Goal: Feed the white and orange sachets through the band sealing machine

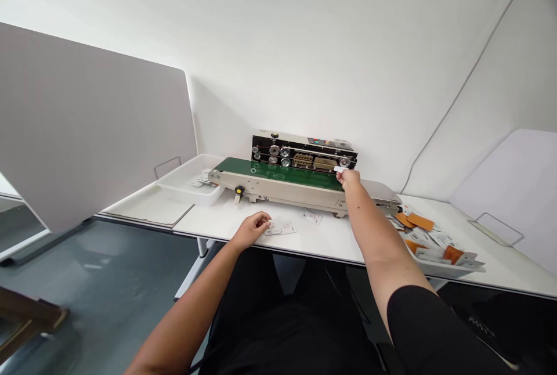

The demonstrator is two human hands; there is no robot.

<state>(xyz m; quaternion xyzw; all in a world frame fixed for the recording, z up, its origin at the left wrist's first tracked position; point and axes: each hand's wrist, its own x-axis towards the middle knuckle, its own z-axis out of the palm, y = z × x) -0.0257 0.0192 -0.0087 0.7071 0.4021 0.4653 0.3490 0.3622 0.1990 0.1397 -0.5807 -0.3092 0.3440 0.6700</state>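
Note:
My right hand [349, 178] reaches to the infeed end of a band sealing machine [304, 154], fingers pinched on a small white packet [340, 169]. That packet is held at the edge of the machine's green conveyor belt [278, 170], near the rollers. Low on the white table, my left hand [252, 229] has its fingers curled together at the edge of small flat white packets [285, 227]; its fingertips seem to grip one. Another flat packet [311, 217] lies in front of the machine's base.
A white plastic bin [204, 163] with several packets stands at the belt's left end. To the right, a tray [452, 270] is heaped with white and orange packets [420, 222]. Grey panels [96, 125] stand at both sides. A cable [461, 90] runs down the wall.

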